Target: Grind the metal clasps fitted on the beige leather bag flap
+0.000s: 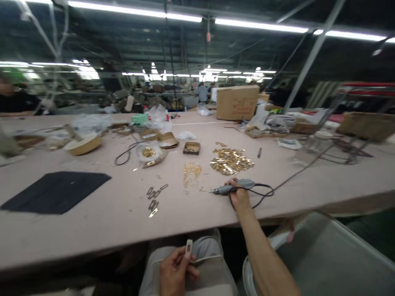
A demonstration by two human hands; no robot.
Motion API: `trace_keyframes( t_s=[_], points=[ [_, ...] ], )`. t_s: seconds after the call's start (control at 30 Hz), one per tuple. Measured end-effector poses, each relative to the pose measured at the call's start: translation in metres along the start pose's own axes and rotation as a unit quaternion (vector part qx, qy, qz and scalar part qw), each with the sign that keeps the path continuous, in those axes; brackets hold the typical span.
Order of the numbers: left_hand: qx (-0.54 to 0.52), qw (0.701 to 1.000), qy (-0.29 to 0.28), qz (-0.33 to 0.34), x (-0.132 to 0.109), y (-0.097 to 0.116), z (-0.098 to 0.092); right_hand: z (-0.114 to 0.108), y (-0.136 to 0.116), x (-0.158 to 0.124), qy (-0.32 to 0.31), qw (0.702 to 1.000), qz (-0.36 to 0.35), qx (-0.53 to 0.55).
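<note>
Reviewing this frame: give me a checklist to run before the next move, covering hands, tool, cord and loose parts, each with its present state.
1. Piece held: ok. The left hand pinches a small rectangular piece above the lap.
2. Tool in hand: ok. The right hand grips a grey power tool at the table.
3. Tool tip on the piece: not ok. They are well apart.
4. Cord clear of the hand: not ok. The black cord loops close around the right hand and wrist.
5. Loose frames within view: ok. Several lie on the tabletop.
6. Tool running: cannot tell.
</note>
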State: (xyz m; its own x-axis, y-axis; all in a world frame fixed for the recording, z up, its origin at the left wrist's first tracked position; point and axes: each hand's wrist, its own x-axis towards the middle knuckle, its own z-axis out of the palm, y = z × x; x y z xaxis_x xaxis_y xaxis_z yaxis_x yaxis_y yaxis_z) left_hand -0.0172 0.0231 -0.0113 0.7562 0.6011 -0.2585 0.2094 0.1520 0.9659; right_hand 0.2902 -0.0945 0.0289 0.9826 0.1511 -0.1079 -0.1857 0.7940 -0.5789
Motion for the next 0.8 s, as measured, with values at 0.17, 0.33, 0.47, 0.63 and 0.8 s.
trace_keyframes(
  t_s=[0.17,0.33,0.47,0.63,0.8],
  points=[
    [-0.122,0.992,-0.005,0.02,0.001,-0.026,-0.007,0.012,-0.003,0.019,-0.014,1.0,0.006,-0.014],
    [-0.133,0.991,-0.025,0.025,-0.002,-0.029,-0.006,0.047,-0.003,0.032,-0.041,0.999,-0.02,-0.029],
    [-0.141,0.989,-0.021,0.032,-0.004,-0.024,-0.008,0.074,-0.004,0.039,-0.09,0.993,-0.034,-0.065],
    [-0.145,0.989,0.002,0.029,-0.005,-0.023,-0.01,0.092,-0.028,0.028,-0.185,0.974,-0.027,-0.126],
    [-0.152,0.988,0.007,0.012,-0.003,-0.018,-0.008,0.108,-0.061,0.014,-0.321,0.937,-0.02,-0.135]
  ],
)
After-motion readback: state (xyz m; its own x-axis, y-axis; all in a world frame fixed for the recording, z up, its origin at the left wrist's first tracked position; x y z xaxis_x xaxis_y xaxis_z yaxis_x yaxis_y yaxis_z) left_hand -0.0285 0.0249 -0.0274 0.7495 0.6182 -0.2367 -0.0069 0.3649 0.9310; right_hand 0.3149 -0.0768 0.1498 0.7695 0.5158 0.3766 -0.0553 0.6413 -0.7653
